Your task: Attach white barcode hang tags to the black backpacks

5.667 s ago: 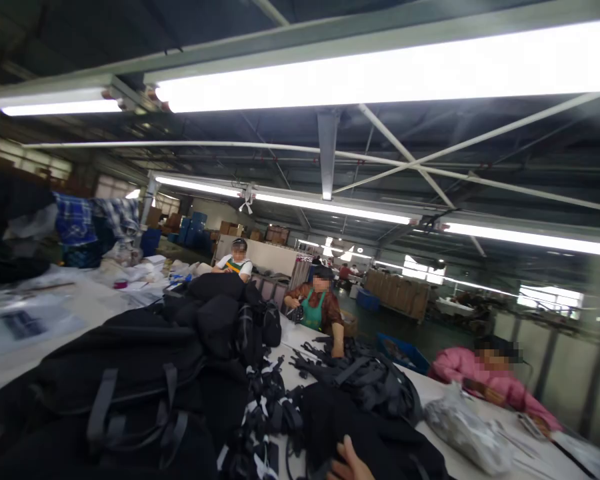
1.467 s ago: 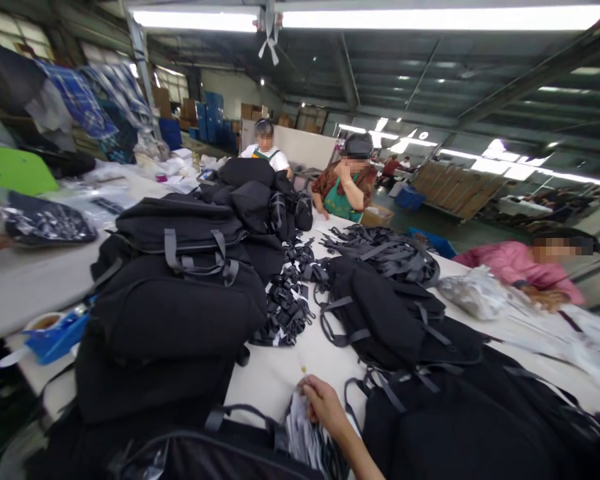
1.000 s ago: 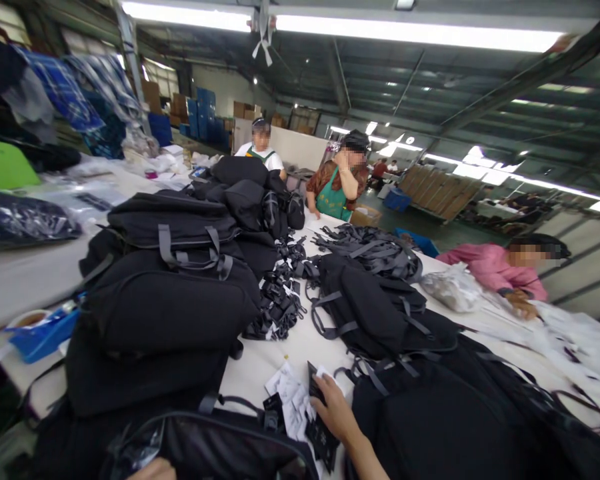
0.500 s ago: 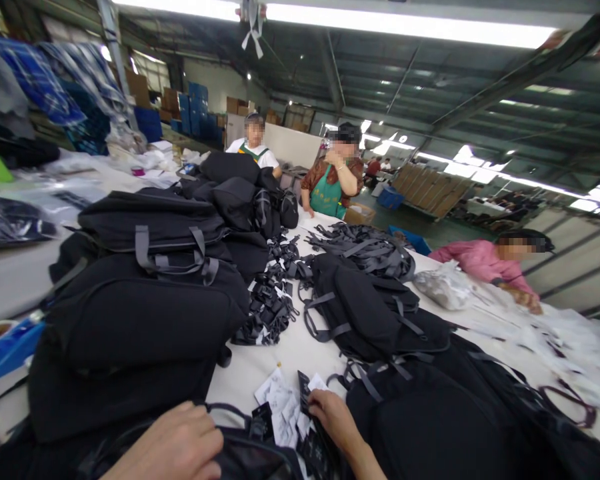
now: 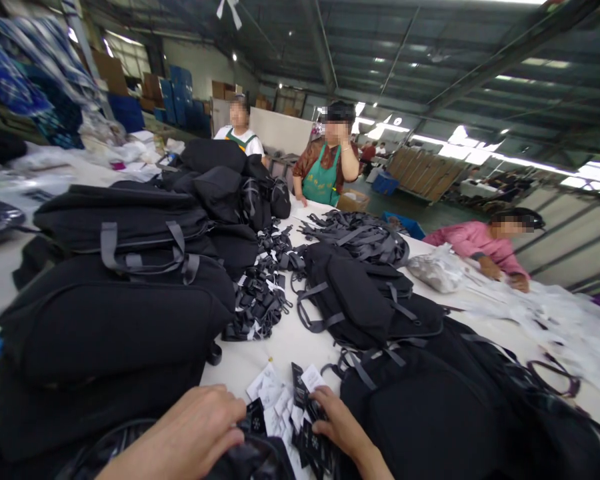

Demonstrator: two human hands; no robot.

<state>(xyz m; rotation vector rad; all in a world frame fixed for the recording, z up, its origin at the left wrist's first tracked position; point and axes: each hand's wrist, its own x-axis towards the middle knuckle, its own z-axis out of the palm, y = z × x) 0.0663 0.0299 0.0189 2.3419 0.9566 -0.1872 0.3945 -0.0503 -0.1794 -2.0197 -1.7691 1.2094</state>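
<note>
- The person's right hand (image 5: 341, 427) is at the bottom middle of the view, fingers curled onto a loose spread of small black and white paper tags (image 5: 286, 408) lying on the white table (image 5: 285, 343). It touches the black tags at the right side of the spread; whether it pinches one cannot be told.
- The left hand (image 5: 193, 433) comes in from the lower left, palm down and fingers bent, resting on the dark open bag (image 5: 250, 460) at the very bottom edge. Its fingertips reach the left edge of the tags. Whether it grips anything cannot be told.
- The tags sit between the two hands, just in front of the open bag.
- To the left rises a tall stack of black backpacks (image 5: 115, 300) with grey straps.
- To the right lies another spread of black backpacks (image 5: 370, 300), running down to the lower right corner.
- Between the two piles, beyond the tags, is a heap of black buckled straps (image 5: 257, 303).
- Farther back on the table lies a bundle of grey straps (image 5: 360, 233) and a crinkled clear plastic bag (image 5: 437, 270).
- Three other people work at the far side: one in a white shirt (image 5: 239, 137), one in a green apron (image 5: 327, 177) with a hand raised to the head, and one in a pink top (image 5: 475, 243) leaning over the table at right.
</note>
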